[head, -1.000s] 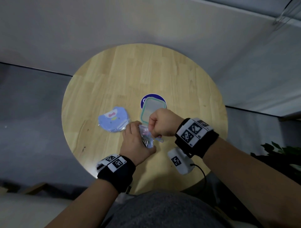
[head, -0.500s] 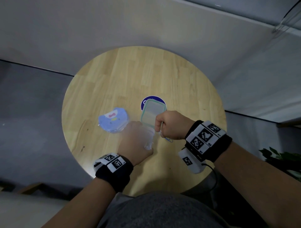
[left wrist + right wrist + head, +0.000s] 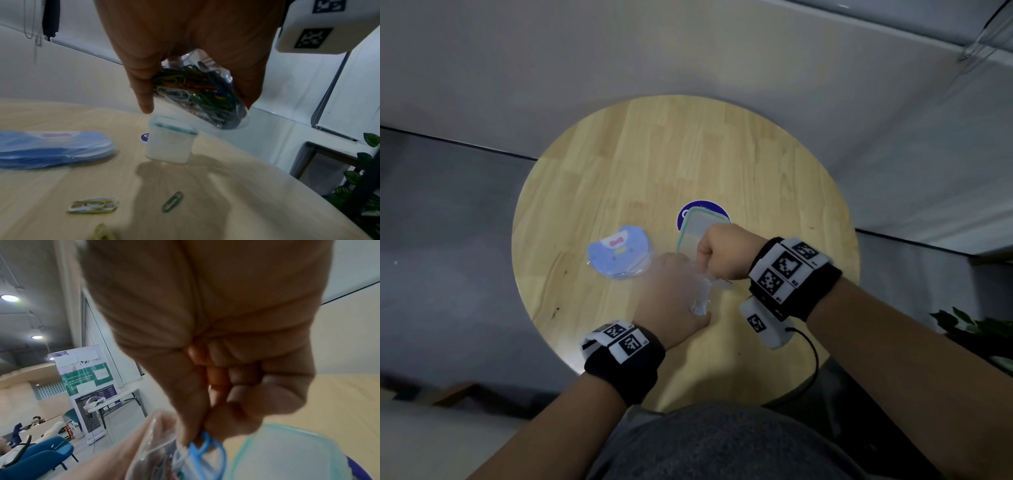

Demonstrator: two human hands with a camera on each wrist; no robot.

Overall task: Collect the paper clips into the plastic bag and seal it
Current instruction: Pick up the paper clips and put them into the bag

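My left hand (image 3: 671,298) grips a clear plastic bag (image 3: 700,294) a little above the round wooden table (image 3: 688,154). In the left wrist view the bag (image 3: 201,94) is packed with coloured paper clips, held between thumb and fingers. My right hand (image 3: 722,250) is fisted at the bag's upper end. It pinches a light blue paper clip (image 3: 207,449) right at the bag's open rim (image 3: 156,434). A green clip (image 3: 172,201), a yellow-white bunch of clips (image 3: 93,206) and a yellow clip (image 3: 101,232) lie loose on the table under my left hand.
A small translucent box with a teal rim (image 3: 695,229) stands just behind my hands on a dark blue round sticker (image 3: 717,209). A blue wrapped cartoon pouch (image 3: 619,250) lies to the left. Potted leaves (image 3: 976,325) sit off the table's right edge.
Half a second ago my right hand held the blue clip to the right of the bag; it has since come back to the bag's mouth. My left hand has kept hold of the bag.
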